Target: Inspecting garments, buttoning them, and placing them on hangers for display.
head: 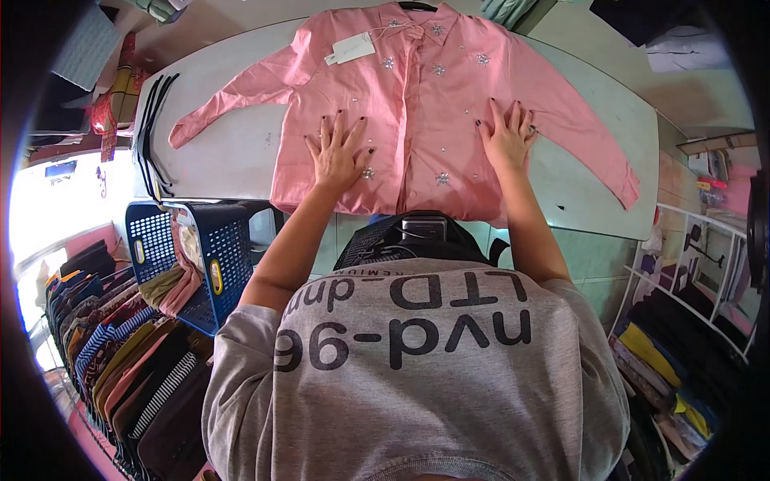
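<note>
A pink button-front shirt (385,114) with sparkling flower-shaped ornaments lies spread face up across a white table (240,144), its collar at the far side and both sleeves out to the sides. My left hand (338,157) rests flat on its left front, fingers spread. On the other front panel my right hand (508,138) lies palm down, fingers apart. A white paper tag (353,48) hangs by a string near the collar and bears writing. Part of a black hanger (417,6) shows inside the neck. The shirt's lower edge hangs at the table's near edge.
Several black hangers (153,129) lie at the table's left end. Below them stands a blue perforated plastic basket (231,264) holding folded cloth (174,285). Clothes on a rack (132,361) fill the lower left. A white metal rack (716,294) and stacked garments (656,361) stand at right.
</note>
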`<state>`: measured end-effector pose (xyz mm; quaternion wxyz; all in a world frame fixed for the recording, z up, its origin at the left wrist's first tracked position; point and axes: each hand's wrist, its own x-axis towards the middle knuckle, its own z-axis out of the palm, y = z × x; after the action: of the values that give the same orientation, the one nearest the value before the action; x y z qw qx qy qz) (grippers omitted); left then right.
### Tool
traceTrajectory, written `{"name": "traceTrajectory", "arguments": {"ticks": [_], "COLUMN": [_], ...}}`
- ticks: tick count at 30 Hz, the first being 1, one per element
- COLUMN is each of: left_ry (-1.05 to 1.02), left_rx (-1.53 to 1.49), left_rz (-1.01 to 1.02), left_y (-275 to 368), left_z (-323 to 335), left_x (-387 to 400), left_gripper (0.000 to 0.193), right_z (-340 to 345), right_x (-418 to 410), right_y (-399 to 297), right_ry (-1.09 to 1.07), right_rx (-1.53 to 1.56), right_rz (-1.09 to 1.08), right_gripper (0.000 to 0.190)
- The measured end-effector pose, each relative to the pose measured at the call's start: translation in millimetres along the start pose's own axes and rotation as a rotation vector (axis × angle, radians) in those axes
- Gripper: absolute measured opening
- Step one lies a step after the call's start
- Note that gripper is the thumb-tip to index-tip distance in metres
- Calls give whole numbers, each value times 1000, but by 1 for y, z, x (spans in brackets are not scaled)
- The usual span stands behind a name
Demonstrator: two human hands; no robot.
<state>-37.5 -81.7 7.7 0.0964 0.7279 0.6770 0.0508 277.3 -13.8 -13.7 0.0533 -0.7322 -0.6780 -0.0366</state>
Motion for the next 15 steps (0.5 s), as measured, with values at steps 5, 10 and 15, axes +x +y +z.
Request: {"name": "traceTrajectory", "arguments": {"ticks": [5, 10, 15], "left_ry": [105, 66, 148], "left_rx": [55, 34, 68], "left_rz": [6, 23, -19], "left_y": [-13, -26, -67], "left_z": [12, 8, 16], "left_x": [24, 41, -20], "left_gripper": [59, 58, 56], "right_z": [19, 11, -1], "right_x": [20, 40, -14], "right_y": [4, 2, 31], "right_ry": [9, -71, 67], "right_rx": [72, 106, 37], "right_rz": [-67, -53, -202], "right_gripper": [59, 59, 60]}}
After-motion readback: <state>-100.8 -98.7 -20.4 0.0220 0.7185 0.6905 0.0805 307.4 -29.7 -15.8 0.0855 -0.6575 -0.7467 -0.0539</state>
